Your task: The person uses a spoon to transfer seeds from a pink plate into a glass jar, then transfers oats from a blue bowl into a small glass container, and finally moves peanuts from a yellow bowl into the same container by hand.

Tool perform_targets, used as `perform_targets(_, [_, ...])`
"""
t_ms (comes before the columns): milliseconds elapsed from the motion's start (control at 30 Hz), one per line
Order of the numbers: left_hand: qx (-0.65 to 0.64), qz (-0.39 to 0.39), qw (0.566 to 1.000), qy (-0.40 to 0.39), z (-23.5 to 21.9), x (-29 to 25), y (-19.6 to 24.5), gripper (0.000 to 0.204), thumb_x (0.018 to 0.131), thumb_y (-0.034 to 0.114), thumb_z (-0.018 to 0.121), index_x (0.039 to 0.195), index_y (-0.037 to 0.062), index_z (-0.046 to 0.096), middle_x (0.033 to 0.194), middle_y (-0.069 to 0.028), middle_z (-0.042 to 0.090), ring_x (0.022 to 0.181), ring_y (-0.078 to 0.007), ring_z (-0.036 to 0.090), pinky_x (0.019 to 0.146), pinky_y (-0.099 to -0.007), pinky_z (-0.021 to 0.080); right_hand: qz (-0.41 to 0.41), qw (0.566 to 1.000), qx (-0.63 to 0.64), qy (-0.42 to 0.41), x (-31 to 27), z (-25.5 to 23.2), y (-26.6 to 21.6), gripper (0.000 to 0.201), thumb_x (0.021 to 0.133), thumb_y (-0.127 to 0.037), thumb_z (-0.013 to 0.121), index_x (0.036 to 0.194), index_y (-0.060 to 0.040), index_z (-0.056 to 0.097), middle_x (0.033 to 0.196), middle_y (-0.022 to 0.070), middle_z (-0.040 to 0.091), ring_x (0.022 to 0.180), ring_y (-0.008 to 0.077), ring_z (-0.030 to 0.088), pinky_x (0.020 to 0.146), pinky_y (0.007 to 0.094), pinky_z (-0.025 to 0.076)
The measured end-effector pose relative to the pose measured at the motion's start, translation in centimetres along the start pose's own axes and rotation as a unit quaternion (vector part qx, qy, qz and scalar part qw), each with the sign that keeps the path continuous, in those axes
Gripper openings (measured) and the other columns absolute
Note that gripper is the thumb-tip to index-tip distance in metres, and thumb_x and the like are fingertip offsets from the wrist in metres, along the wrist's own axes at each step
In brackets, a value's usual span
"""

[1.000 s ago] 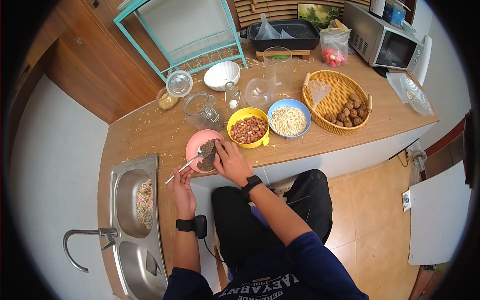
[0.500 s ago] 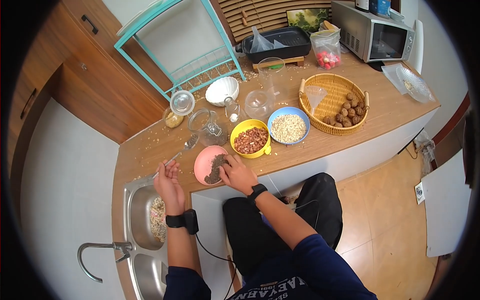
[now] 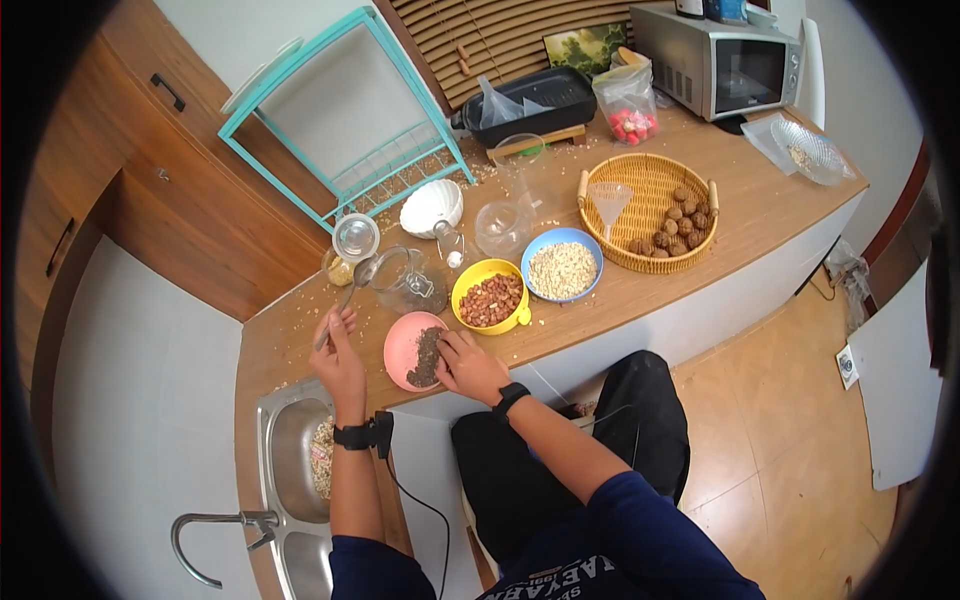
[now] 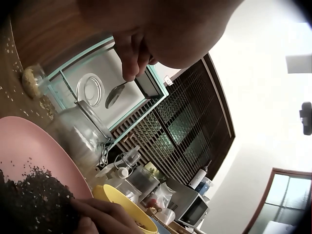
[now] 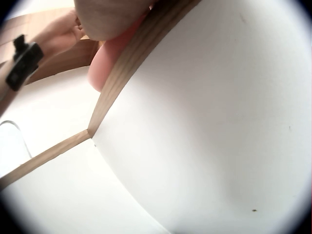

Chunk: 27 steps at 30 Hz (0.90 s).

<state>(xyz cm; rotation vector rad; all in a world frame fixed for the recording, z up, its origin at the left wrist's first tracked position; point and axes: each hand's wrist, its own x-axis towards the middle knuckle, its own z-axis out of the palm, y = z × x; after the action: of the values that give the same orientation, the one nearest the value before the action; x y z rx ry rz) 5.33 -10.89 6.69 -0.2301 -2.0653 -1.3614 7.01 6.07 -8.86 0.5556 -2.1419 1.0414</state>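
Observation:
My left hand (image 3: 342, 350) pinches the handle of a metal spoon (image 4: 115, 95). In the head view the spoon's bowl overlaps the left side of a clip-top glass jar (image 3: 410, 285), whose lid (image 3: 356, 236) is flipped back. My right hand (image 3: 474, 370) holds the right rim of a pink bowl (image 3: 400, 345), fingertips right at a heap of dark, chia-like seeds (image 4: 39, 200). The heap lies toward that hand's side. In the right wrist view the pink bowl (image 5: 103, 68) reaches the counter edge, and the right hand hides much of it.
A yellow bowl of reddish nuts (image 3: 490, 300) and a blue bowl of oats (image 3: 562, 270) stand right of the pink one. Behind are a white fluted bowl (image 3: 432, 208) and glassware. A wicker basket (image 3: 640, 195) holds walnuts and a funnel. The sink (image 3: 290, 440) is at left.
My left hand has lifted the spoon out of the pink bowl and carried it left and forward, toward the jar. The right hand has stayed at the pink bowl's rim.

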Motion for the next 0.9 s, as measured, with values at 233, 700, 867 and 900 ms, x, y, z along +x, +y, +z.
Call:
perform_targets(233, [0.003, -0.024, 1.0, 0.008, -4.3, -5.8, 0.6, 0.036, 0.111, 0.021, 0.055, 0.124, -0.0106, 0.066, 0.105, -0.0181, 0.075, 0.097, -0.021, 0.073, 0.089, -0.0327, 0.057, 0.002, 1.0, -0.015, -0.027, -0.2, 0.1, 0.0, 0.043, 0.087, -0.018, 0.07, 0.122, 0.0058, 0.063, 0.127, 0.0151, 0.057, 0.113, 0.0318, 0.056, 0.094, 0.0377, 0.057])
perform_targets(700, [0.177, 0.094, 0.964, -0.176, -3.1, -9.2, 1.2, 0.019, 0.104, 0.005, 0.059, 0.113, -0.0061, 0.072, 0.107, -0.0213, 0.075, 0.098, -0.0338, 0.074, 0.086, -0.0375, 0.057, 0.018, 0.998, -0.012, -0.061, -0.3, -0.3, -0.1, 0.045, 0.085, -0.016, 0.071, 0.124, 0.0049, 0.062, 0.127, 0.0149, 0.055, 0.115, 0.0316, 0.055, 0.096, 0.0384, 0.056])
perform_targets(867, [0.195, 0.113, 0.959, -0.169, -2.3, -9.1, 1.1, 0.017, 0.102, 0.001, 0.061, 0.112, -0.006, 0.072, 0.106, -0.0213, 0.075, 0.097, -0.0341, 0.074, 0.084, -0.0377, 0.058, 0.013, 0.998, -0.002, -0.066, -0.4, -0.2, -0.1, 0.042, 0.085, -0.016, 0.072, 0.12, 0.0042, 0.062, 0.127, 0.015, 0.056, 0.114, 0.0318, 0.056, 0.096, 0.0386, 0.056])
perform_targets(900, [0.204, 0.148, 0.947, -0.201, -2.1, -9.1, 1.2, 0.016, 0.101, -0.001, 0.061, 0.112, -0.0059, 0.072, 0.105, -0.0211, 0.075, 0.096, -0.0344, 0.074, 0.084, -0.038, 0.058, 0.015, 0.998, -0.002, -0.063, -0.3, -0.2, -0.1, 0.04, 0.085, -0.017, 0.072, 0.118, 0.0041, 0.063, 0.126, 0.0152, 0.056, 0.114, 0.0319, 0.056, 0.096, 0.0387, 0.056])
